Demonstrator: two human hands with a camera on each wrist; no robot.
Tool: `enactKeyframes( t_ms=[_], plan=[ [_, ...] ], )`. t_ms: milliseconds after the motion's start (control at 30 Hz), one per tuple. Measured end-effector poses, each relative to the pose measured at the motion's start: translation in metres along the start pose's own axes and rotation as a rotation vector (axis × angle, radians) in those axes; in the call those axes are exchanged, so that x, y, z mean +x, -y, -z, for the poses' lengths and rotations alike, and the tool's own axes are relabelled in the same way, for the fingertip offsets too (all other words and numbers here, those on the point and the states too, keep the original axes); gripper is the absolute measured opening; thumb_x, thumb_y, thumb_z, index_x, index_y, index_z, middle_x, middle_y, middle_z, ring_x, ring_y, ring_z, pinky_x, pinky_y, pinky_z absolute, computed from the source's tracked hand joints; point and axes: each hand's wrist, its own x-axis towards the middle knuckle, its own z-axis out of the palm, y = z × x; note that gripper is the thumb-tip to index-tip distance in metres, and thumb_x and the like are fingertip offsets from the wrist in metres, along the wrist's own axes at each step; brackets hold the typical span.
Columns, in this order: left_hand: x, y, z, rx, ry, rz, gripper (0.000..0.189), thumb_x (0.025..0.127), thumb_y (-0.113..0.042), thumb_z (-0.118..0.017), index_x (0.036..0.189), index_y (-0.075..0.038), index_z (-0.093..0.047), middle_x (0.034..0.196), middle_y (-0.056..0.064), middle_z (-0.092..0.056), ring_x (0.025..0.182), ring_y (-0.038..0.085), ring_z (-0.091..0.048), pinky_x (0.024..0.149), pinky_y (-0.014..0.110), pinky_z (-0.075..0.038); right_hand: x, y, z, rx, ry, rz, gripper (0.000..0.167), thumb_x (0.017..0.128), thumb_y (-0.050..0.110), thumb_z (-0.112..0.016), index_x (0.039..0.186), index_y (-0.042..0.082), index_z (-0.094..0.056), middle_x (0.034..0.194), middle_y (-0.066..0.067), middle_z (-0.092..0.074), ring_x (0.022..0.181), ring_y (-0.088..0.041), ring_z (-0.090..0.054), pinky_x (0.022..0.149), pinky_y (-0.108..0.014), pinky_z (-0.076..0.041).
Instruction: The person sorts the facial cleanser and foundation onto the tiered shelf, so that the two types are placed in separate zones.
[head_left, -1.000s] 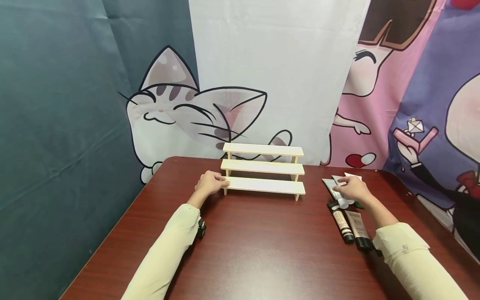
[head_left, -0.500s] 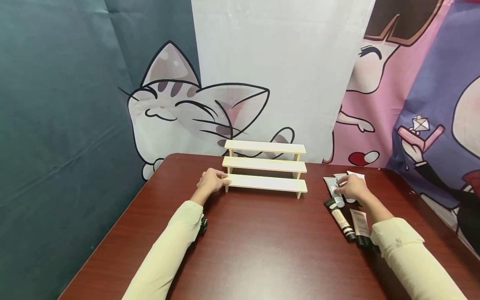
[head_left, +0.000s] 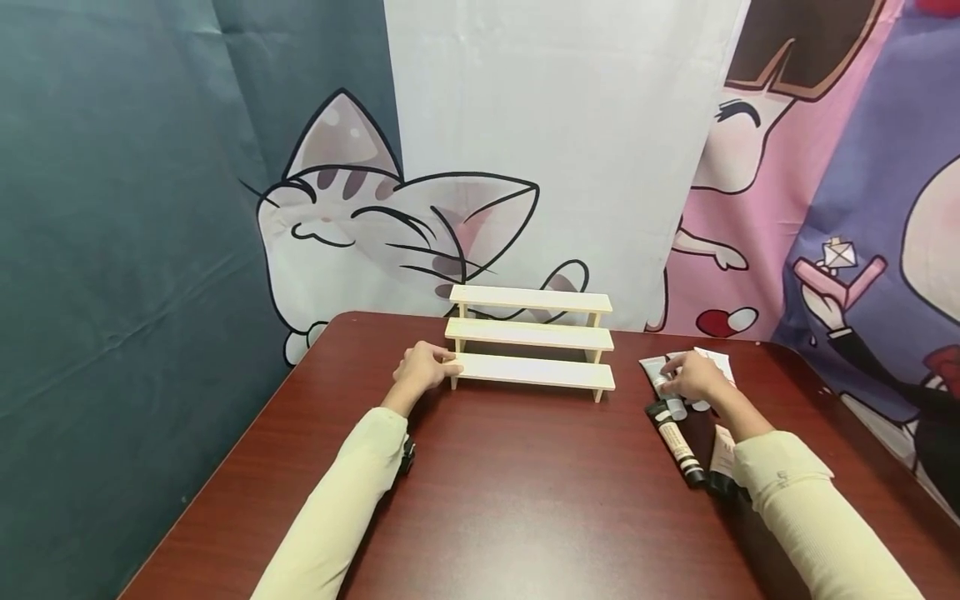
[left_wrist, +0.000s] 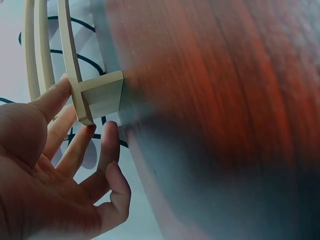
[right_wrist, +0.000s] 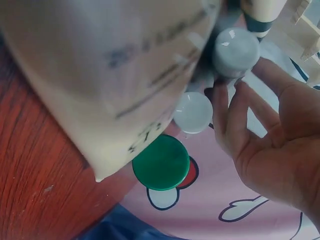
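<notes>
A pale wooden three-step display stand [head_left: 534, 372] stands near the table's far edge. My left hand [head_left: 422, 367] pinches the left end of its lowest step; in the left wrist view the thumb lies on one face of the board [left_wrist: 71, 45] and fingertips touch its end. At the right, my right hand [head_left: 696, 377] pinches a light grey-blue tube [head_left: 652, 367], which lies among other tubes. In the right wrist view, thumb and fingers meet behind its round greyish cap [right_wrist: 236, 50]. A second tube with a white cap [right_wrist: 193, 113] sits beside the fingers.
Nearer me lie a black-and-cream tube [head_left: 678, 446] and a beige tube with a black cap [head_left: 723, 454], partly covered by the right sleeve. A green cap [right_wrist: 161, 162] shows in the right wrist view. A printed cloth [head_left: 555, 150] hangs behind the table [head_left: 480, 500].
My right hand has shifted slightly left and closer around the grey-blue tube, whose top has moved left. The beige and black-and-cream tubes have shifted apart. My left hand stays at the stand.
</notes>
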Motion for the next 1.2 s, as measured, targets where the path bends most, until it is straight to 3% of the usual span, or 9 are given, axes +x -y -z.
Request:
enactKeyframes(
  t_ms=[200, 433, 600, 733, 967, 1200],
  plan=[
    [-0.004, 0.001, -0.002, 0.000, -0.001, -0.005, 0.035, 0.092, -0.043, -0.085, 0.123, -0.028, -0.083, 0.140, 0.004, -0.070, 0.122, 0.040, -0.065, 0.093, 0.054, -0.049, -0.001, -0.007, -0.007, 0.128, 0.026, 0.009, 0.050, 0.084, 0.009, -0.081, 0.124, -0.017, -0.063, 0.102, -0.037, -0.058, 0.064, -0.023, -0.064, 0.050, -0.037, -0.060],
    [-0.003, 0.001, -0.003, 0.025, 0.000, -0.010, 0.034, 0.092, -0.043, -0.085, 0.122, -0.028, -0.083, 0.138, 0.006, -0.071, 0.121, 0.038, -0.066, 0.095, 0.054, -0.048, -0.001, -0.012, -0.014, 0.152, -0.012, 0.035, 0.051, 0.081, 0.008, -0.078, 0.125, -0.014, -0.065, 0.103, -0.037, -0.059, 0.057, -0.019, -0.063, 0.047, -0.037, -0.059],
    [-0.003, -0.006, 0.002, 0.085, 0.003, -0.030, 0.033, 0.093, -0.042, -0.084, 0.123, -0.027, -0.082, 0.135, 0.009, -0.072, 0.121, 0.037, -0.066, 0.096, 0.053, -0.049, 0.000, -0.007, -0.013, 0.178, -0.004, 0.053, 0.058, 0.082, 0.008, -0.076, 0.132, -0.015, -0.060, 0.085, -0.023, -0.061, 0.057, -0.019, -0.064, 0.047, -0.039, -0.059],
    [-0.003, -0.010, 0.004, 0.126, 0.006, -0.026, 0.033, 0.094, -0.042, -0.083, 0.123, -0.028, -0.082, 0.132, 0.007, -0.073, 0.118, 0.035, -0.068, 0.094, 0.051, -0.051, 0.001, 0.000, -0.007, 0.186, -0.044, 0.077, 0.060, 0.083, 0.008, -0.075, 0.135, -0.015, -0.058, 0.076, -0.013, -0.059, 0.058, -0.019, -0.063, 0.046, -0.039, -0.058],
    [-0.003, -0.010, 0.002, 0.144, 0.010, -0.033, 0.033, 0.094, -0.041, -0.083, 0.125, -0.027, -0.082, 0.132, 0.006, -0.073, 0.115, 0.035, -0.070, 0.090, 0.050, -0.053, 0.000, 0.018, 0.003, 0.203, -0.095, 0.103, 0.061, 0.085, 0.006, -0.078, 0.138, -0.015, -0.058, 0.089, -0.024, -0.066, 0.066, -0.019, -0.065, 0.049, -0.042, -0.060],
    [-0.004, -0.010, 0.002, 0.139, 0.004, -0.044, 0.033, 0.095, -0.040, -0.082, 0.125, -0.027, -0.082, 0.133, 0.007, -0.073, 0.115, 0.035, -0.069, 0.091, 0.050, -0.052, 0.000, 0.032, 0.005, 0.203, -0.148, 0.118, 0.060, 0.084, 0.004, -0.079, 0.138, -0.013, -0.060, 0.086, -0.017, -0.067, 0.065, -0.017, -0.064, 0.054, -0.051, -0.062]
  ],
)
